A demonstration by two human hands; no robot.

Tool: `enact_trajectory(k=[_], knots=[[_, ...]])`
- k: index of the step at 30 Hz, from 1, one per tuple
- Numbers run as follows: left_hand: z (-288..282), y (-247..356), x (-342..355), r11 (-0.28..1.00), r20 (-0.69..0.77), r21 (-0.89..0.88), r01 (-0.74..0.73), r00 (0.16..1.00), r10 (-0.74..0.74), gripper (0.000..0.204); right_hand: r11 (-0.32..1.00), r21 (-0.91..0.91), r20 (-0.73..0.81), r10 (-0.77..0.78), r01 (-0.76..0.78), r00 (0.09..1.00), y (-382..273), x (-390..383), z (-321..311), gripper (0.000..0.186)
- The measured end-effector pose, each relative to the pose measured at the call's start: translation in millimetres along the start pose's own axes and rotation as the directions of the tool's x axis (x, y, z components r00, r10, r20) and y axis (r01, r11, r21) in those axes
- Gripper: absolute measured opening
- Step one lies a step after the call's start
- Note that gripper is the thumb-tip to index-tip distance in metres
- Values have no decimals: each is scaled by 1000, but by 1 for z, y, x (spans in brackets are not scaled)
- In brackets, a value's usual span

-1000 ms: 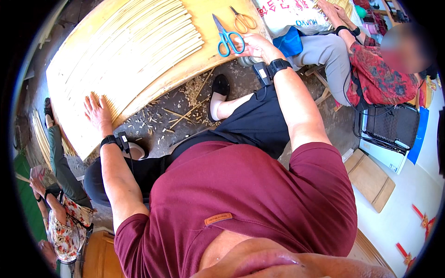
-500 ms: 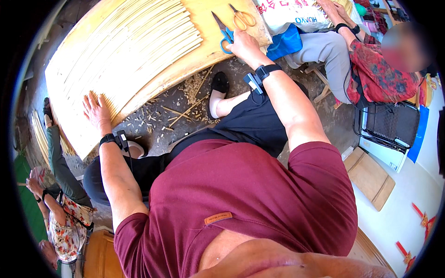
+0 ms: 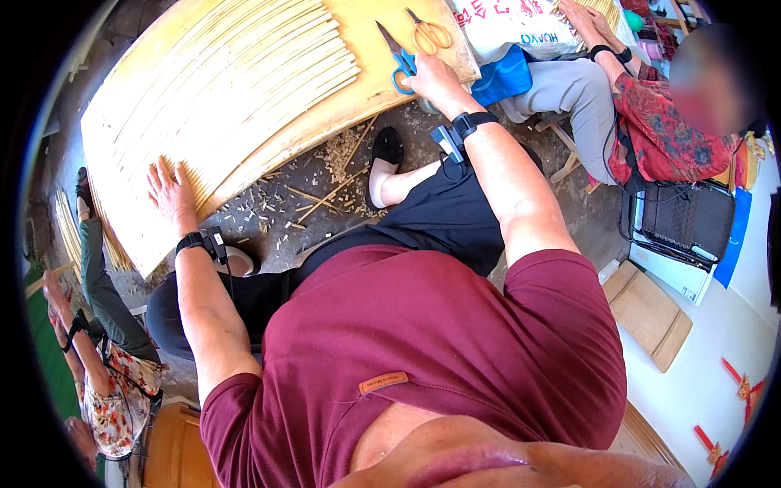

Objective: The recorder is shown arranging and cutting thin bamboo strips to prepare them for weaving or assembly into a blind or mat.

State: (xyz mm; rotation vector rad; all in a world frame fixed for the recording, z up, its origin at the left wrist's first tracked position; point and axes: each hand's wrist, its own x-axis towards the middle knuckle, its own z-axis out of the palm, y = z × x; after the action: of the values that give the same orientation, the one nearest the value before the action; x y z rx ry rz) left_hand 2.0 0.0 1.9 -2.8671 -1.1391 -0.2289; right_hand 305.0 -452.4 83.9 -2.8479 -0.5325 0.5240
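Note:
On a large wooden board (image 3: 260, 154), thin pale strips (image 3: 244, 73) of what looks like bamboo or reed lie side by side in a dense row. My left hand (image 3: 172, 195) is spread flat on their near left ends, fingers apart. At the board's right part, my right hand (image 3: 431, 79) is closed about the handles of blue-handled scissors (image 3: 403, 61). The blades point away and leftward, close above or on the board; I cannot tell whether they touch. Just beyond lies a second pair of scissors (image 3: 429, 34) with yellowish handles.
Cut scraps (image 3: 325, 175) litter the floor below the board. At the right sits a person in a red patterned top (image 3: 675, 142), hands on strips over a white printed sack (image 3: 512, 28). Another person in a floral top (image 3: 122, 407) sits at lower left.
My hands hold nearly the same places; the board and scissors appear shifted very slightly rightward. The lower-left person's hands have moved up and away.

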Motion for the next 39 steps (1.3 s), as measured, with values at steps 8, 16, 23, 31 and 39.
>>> enact_trajectory(k=[8,16,23,31,39], knots=[[0,-2,0,1000,-4,7,7,1000,-6,62,989,-146,59,16,-7,998,-6,9,-7,39],[3,-4,-2,998,-21,59,4,1000,-3,61,366,924,162,-104,-113,981,-2,15,-21,23],[-1,-2,-3,998,6,68,18,1000,-18,60,-377,862,-31,-707,-340,706,-53,-18,-67,73],[-2,1,0,995,11,96,24,1000,-25,60,-327,926,-66,-632,-189,772,-73,-37,-79,57],[-1,1,0,994,28,102,27,999,-30,58,-277,953,-86,-638,-124,765,-80,-47,-79,66]])
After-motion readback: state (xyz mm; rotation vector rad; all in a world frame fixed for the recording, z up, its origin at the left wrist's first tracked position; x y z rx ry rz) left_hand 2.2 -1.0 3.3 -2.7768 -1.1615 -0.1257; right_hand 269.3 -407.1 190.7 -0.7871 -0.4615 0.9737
